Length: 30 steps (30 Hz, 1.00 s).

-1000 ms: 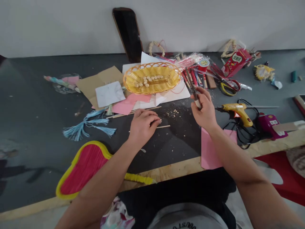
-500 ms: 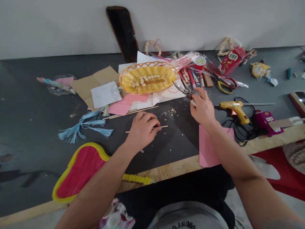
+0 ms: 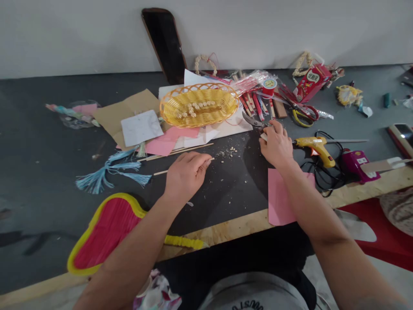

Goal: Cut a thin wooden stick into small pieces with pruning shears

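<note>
A thin wooden stick (image 3: 160,173) was held near the centre of the frame by the left hand (image 3: 187,176); one tip was pinched between thumb and fingers, and the other end was seen beyond the hand, toward the left of the frame. Right of centre, a pair of pruning shears (image 3: 253,122) was gripped by the curled fingers of the right hand (image 3: 276,144); how far the blades were parted could not be told. Small pale bits (image 3: 233,150) were scattered between the hands. The stick was judged to be very light, fairly stiff yet easily snapped if bent, and unlikely to slip. It was thought best taken close to one end, in a gentle pinch. The shears were judged heavier and rigid, to be held by the handles only, with fingertips clear of the blades.
</note>
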Tool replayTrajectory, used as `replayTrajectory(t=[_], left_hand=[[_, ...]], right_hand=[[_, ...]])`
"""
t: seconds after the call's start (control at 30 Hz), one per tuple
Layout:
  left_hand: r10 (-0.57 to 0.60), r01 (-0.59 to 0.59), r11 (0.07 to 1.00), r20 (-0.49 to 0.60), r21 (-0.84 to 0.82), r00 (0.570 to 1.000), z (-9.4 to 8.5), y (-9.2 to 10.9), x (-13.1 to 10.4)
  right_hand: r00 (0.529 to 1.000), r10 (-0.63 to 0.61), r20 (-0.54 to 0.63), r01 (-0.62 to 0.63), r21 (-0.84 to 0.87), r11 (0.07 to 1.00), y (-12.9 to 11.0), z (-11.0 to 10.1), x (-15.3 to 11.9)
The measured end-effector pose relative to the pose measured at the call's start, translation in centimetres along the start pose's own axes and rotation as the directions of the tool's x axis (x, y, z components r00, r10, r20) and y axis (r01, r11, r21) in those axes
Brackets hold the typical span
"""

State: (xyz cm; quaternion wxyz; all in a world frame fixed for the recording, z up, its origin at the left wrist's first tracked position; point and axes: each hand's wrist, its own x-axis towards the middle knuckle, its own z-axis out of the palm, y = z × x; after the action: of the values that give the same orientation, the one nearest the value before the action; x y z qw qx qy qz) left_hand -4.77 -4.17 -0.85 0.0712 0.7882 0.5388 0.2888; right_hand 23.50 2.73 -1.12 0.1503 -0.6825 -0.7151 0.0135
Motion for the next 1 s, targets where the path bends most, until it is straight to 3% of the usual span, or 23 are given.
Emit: replayTrajectory(t=[0.1,0.17,0.27,0.33,0.37,0.5,0.67,0.83,1.0], left_hand=[[0.011,-0.011,1.0,-0.003,0.004,1.0,0.1,-0.1,0.0],[0.011,-0.011,1.0,-0.001,-0.001,1.0,0.2,-0.1,-0.1],[0.011,-0.011,1.0,0.002,-0.001,1.0,0.4,-0.1,-0.1],[0.009,-0.009,1.0,-0.003,0.006,1.0,0.4,0.0,-0.1],[0.006,-0.006,1.0,-0.006,0.007,1.0,0.4,0.0,-0.1],[-0.01,0.009,0.999,-0.016,-0.032,1.0,0.4,0.1,0.0],[0.012,-0.018,0.995,-0.055,-0.098,0.998,0.1,0.4,0.1],[0.059,-0.077,0.985,-0.115,-0.156,0.992,-0.4,1.1,0.3],[0.081,-0.094,0.979,-0.076,-0.182,0.994,-0.5,1.6,0.2]], right_hand=[[0.993,-0.07,-0.091,0.074,0.039,0.997,-0.6,-0.6,-0.2],[0.964,-0.212,-0.163,0.233,0.121,0.965,-1.5,-0.8,-0.7],[0.861,-0.489,-0.137,0.507,0.302,0.807,-3.6,-0.4,-1.8],[0.788,-0.611,-0.075,0.596,0.338,0.728,-5.0,0.1,-2.8],[0.774,-0.632,-0.04,0.61,0.315,0.727,-5.6,0.3,-3.2],[0.762,-0.644,0.068,0.618,0.221,0.754,-6.6,0.5,-3.8],[0.844,-0.536,-0.009,0.518,0.271,0.811,-6.0,0.3,-3.4],[0.822,-0.553,-0.137,0.532,0.532,0.659,-6.2,0.1,-3.4],[0.801,-0.579,-0.154,0.55,0.573,0.608,-6.5,-0.2,-3.8]])
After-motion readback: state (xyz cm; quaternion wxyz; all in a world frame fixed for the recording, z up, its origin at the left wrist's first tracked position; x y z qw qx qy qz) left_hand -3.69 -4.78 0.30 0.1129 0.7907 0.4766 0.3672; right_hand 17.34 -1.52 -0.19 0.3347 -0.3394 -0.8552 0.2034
